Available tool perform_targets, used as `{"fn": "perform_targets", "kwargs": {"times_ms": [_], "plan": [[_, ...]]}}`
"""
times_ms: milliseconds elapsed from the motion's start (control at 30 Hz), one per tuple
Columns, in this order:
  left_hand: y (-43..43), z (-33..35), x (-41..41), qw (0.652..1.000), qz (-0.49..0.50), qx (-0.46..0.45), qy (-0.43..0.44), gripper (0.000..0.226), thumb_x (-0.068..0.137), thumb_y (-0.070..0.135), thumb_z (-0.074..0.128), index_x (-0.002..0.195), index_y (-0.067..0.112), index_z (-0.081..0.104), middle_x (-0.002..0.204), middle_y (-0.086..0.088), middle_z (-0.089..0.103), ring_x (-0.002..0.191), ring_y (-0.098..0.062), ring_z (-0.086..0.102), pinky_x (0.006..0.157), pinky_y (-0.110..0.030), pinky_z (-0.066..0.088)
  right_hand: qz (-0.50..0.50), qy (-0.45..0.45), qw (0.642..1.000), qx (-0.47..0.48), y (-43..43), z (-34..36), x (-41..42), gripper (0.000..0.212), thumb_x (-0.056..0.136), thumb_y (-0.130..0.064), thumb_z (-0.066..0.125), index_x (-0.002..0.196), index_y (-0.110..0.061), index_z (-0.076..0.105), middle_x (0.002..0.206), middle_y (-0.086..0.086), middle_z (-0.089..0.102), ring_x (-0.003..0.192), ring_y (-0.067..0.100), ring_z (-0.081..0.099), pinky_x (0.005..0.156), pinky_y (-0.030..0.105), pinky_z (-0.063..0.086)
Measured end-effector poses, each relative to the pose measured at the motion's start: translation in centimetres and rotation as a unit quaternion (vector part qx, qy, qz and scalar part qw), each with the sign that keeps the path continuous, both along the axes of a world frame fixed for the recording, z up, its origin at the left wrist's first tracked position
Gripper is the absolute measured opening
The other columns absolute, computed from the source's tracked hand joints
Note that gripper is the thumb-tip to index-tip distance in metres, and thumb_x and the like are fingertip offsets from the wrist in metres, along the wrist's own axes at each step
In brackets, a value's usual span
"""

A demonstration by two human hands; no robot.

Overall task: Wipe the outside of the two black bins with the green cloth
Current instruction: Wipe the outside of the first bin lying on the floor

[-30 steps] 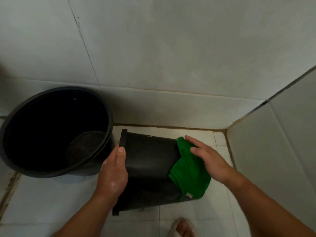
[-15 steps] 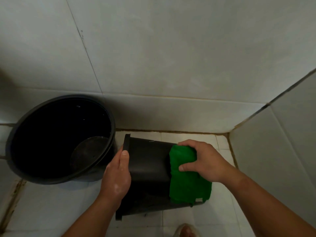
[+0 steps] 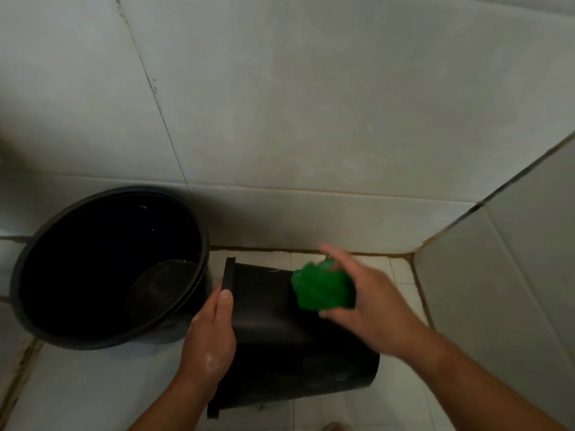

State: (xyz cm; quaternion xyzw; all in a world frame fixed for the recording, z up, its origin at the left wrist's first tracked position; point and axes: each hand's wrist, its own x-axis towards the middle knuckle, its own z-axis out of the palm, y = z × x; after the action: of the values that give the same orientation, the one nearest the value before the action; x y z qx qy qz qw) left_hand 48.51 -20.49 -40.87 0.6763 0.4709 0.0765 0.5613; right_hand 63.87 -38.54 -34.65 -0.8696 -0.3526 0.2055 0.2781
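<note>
A small black bin (image 3: 289, 343) lies on its side on the white tiled floor, its rim facing left. My left hand (image 3: 211, 340) grips that rim and steadies the bin. My right hand (image 3: 367, 303), blurred by motion, holds the bunched green cloth (image 3: 323, 287) against the upper side of the bin near its base end. A larger round black bin (image 3: 109, 269) stands to the left, tilted so its open mouth faces me; its inside is dark and looks wet.
White tiled walls meet in a corner (image 3: 417, 247) behind and to the right of the bins. Dirty grout lines run along the floor edge (image 3: 28, 362) at the left. A bare toe (image 3: 336, 427) shows at the bottom edge.
My right hand has gathered the spread cloth into a bunch and moved it up and toward the far side of the small bin. My left hand has stayed on the rim.
</note>
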Motion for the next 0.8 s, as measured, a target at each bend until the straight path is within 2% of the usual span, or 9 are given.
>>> {"fn": "perform_targets", "kwargs": {"times_ms": [100,200,300,367,433,533,600,667,800], "plan": [[0.0,-0.3,-0.2,1.000,-0.014,0.007,0.006,0.047,0.109,0.046,0.027,0.144,0.031,0.057,0.122,-0.003,0.062,0.113,-0.023,0.056,0.099,-0.039,0.044,0.013,0.056,0.996,-0.074,-1.5,-2.7,-2.0,0.097,0.073,-0.050,0.083,0.147,-0.059,0.022,0.139,-0.020,0.048,0.126,0.002,0.046,0.109,0.022,0.038],[0.1,-0.3,-0.2,1.000,-0.016,0.000,0.007,0.043,0.110,0.044,0.027,0.140,0.035,0.057,0.108,0.003,0.059,0.098,-0.015,0.055,0.081,-0.030,0.041,-0.034,0.083,0.996,-0.027,-2.1,-2.9,-1.4,0.077,0.081,-0.057,0.073,0.144,-0.058,0.029,0.125,-0.022,0.054,0.114,0.002,0.054,0.100,0.027,0.049],[0.1,0.0,0.1,1.000,-0.010,-0.010,-0.001,0.033,0.111,0.042,0.028,0.128,0.041,0.056,0.095,0.016,0.056,0.086,-0.001,0.052,0.069,-0.020,0.039,-0.033,-0.037,0.997,-0.063,-1.4,-3.5,-1.0,0.053,0.092,-0.058,0.057,0.142,-0.050,0.040,0.129,-0.020,0.044,0.117,0.004,0.049,0.100,0.025,0.046],[0.2,0.1,0.3,1.000,-0.005,-0.022,-0.004,0.033,0.110,0.044,0.029,0.129,0.041,0.056,0.097,0.016,0.056,0.088,0.000,0.052,0.074,-0.028,0.042,-0.045,-0.108,0.990,-0.076,-0.6,-4.2,-1.0,0.044,0.098,-0.051,0.050,0.142,-0.046,0.045,0.138,-0.017,0.040,0.125,0.005,0.042,0.107,0.026,0.039],[0.2,0.0,0.3,1.000,-0.004,-0.026,-0.003,0.034,0.110,0.045,0.029,0.129,0.041,0.057,0.098,0.014,0.057,0.089,-0.001,0.053,0.073,-0.031,0.041,-0.035,-0.095,0.994,-0.045,0.0,-4.7,-1.1,0.038,0.103,-0.041,0.046,0.141,-0.044,0.050,0.146,-0.018,0.043,0.132,0.003,0.038,0.115,0.029,0.034],[0.4,-0.3,0.2,1.000,-0.008,-0.025,0.002,0.036,0.110,0.045,0.029,0.131,0.040,0.058,0.103,0.007,0.060,0.095,-0.012,0.057,0.077,-0.032,0.041,0.018,-0.016,0.998,-0.056,0.4,-5.5,-2.2,0.050,0.099,-0.060,0.038,0.148,-0.050,0.035,0.158,-0.024,0.025,0.144,-0.002,0.017,0.125,0.040,0.014],[0.5,-0.7,0.1,1.000,-0.011,-0.028,0.002,0.040,0.109,0.048,0.028,0.131,0.038,0.060,0.108,0.005,0.063,0.103,-0.018,0.060,0.084,-0.036,0.044,0.062,-0.036,0.993,-0.095,0.2,-6.3,-2.6,0.070,0.090,-0.077,0.032,0.153,-0.051,0.018,0.162,-0.024,0.012,0.149,0.001,0.005,0.126,0.043,0.004],[0.5,-0.9,0.0,0.999,-0.010,-0.031,0.005,0.044,0.108,0.050,0.029,0.133,0.036,0.062,0.110,0.004,0.065,0.105,-0.017,0.062,0.086,-0.037,0.045,0.042,-0.030,0.996,-0.078,0.0,-6.7,-2.1,0.073,0.088,-0.077,0.037,0.154,-0.048,0.018,0.160,-0.019,0.026,0.148,0.006,0.020,0.124,0.044,0.018],[0.3,-0.7,-0.1,0.999,-0.006,-0.046,-0.011,0.045,0.109,0.051,0.031,0.141,0.037,0.058,0.123,0.001,0.063,0.112,-0.018,0.058,0.093,-0.035,0.043,-0.108,-0.032,0.992,-0.062,1.2,-6.6,-0.7,0.074,0.082,-0.081,0.034,0.141,-0.039,0.046,0.140,-0.009,0.056,0.125,0.011,0.050,0.109,0.036,0.039]]}}
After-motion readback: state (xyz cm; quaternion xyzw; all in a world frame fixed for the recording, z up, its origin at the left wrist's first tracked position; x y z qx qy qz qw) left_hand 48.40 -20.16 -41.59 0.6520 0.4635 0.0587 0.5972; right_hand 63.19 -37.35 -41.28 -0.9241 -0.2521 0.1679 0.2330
